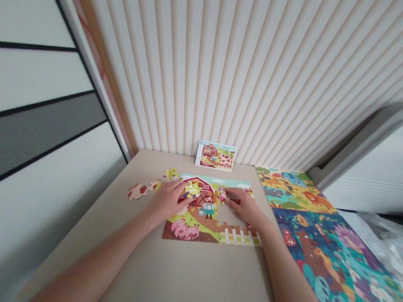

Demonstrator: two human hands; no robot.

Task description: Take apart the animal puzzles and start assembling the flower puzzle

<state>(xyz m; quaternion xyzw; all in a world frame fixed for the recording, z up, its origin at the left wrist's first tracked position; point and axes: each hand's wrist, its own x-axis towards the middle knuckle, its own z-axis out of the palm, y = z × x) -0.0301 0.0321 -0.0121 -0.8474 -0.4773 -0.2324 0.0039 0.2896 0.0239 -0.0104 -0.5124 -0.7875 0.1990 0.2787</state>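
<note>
A farm jigsaw puzzle [210, 237] lies partly assembled on the table, with a red barn, a farmer, pigs and a white fence. My left hand [168, 199] is over its left side, thumb and index finger closed on a yellow-green puzzle piece [193, 189] in front of the barn. On the right, my right hand [245, 206] pinches a puzzle piece with a cow's head [222, 195] beside the farmer. A gap in the picture shows bare table below that hand. Left of the puzzle lie loose brown-and-white pieces [137, 192] and a yellow-green piece [171, 173].
A reference card [216, 156] of the farm picture leans against the pleated wall at the back of the beige table [189, 273]. Two assembled puzzles, one with a lion [311, 199] and a dark blue one [336, 263], lie at right. Clear plastic [388, 240] is beyond them.
</note>
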